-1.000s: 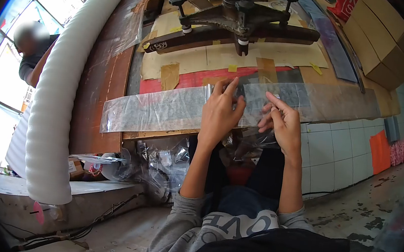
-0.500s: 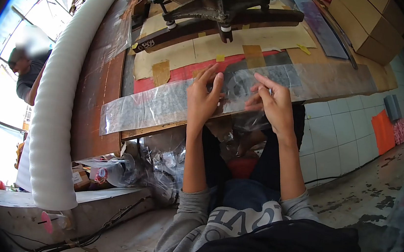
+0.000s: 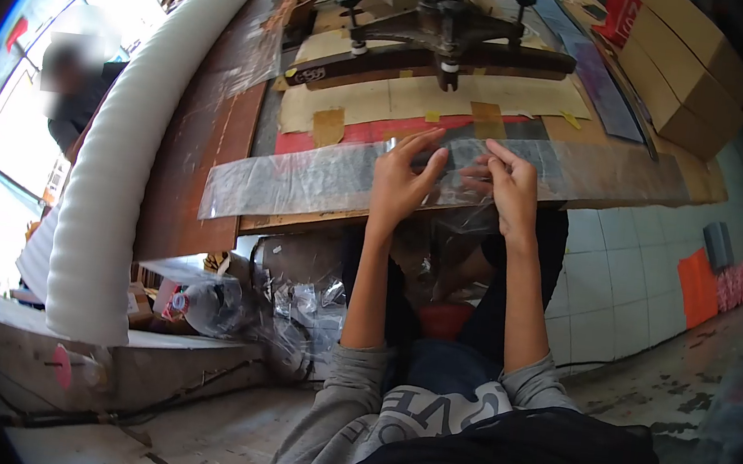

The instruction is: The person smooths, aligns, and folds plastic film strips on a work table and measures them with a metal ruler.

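My left hand (image 3: 404, 184) hovers over the table's front edge, fingers stretched forward and thumb apart from them. Facing it, my right hand (image 3: 513, 191) has its index finger extended and thumb apart, the other fingers pointing inward. I make out no object in either hand. A long strip of clear plastic sheet (image 3: 291, 176) lies along the table edge beneath both hands. Thin clear film (image 3: 465, 217) hangs over the edge between my wrists; whether any finger touches it, I cannot tell.
A black metal press bar (image 3: 445, 51) spans the board in front. On the left stands a long white foam roll (image 3: 141, 144). Cardboard boxes (image 3: 684, 61) are at the back right. Crumpled plastic (image 3: 300, 311) lies below the table. Another person (image 3: 73, 96) is beyond the roll.
The head view has shifted, so the table and press sit further right. My hands stay above the strip, fingers still apart. The person at the left appears shifted right and more upright.
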Motion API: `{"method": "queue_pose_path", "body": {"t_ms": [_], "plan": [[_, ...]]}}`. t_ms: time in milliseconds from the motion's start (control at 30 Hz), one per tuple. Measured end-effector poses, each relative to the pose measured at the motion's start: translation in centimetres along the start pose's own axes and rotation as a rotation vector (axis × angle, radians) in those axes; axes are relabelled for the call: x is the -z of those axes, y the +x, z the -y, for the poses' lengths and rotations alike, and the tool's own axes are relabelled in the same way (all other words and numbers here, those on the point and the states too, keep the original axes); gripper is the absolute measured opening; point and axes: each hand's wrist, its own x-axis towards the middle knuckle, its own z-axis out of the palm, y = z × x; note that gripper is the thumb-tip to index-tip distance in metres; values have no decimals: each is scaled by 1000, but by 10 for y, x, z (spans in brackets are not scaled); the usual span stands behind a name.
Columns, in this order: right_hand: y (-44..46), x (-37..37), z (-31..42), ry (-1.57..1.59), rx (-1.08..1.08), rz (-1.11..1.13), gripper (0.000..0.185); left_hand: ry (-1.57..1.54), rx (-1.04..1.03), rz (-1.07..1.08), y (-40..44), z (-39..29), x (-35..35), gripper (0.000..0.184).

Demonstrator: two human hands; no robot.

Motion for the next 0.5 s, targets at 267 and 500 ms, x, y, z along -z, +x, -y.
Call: {"method": "queue_pose_path", "body": {"t_ms": [267, 500], "plan": [[3, -6, -3, 4, 30, 11, 38, -39, 6, -27, 0, 2, 1, 32], [1, -9, -1, -27, 3, 6, 38, -25, -5, -54, -2, 1, 1, 30]]}}
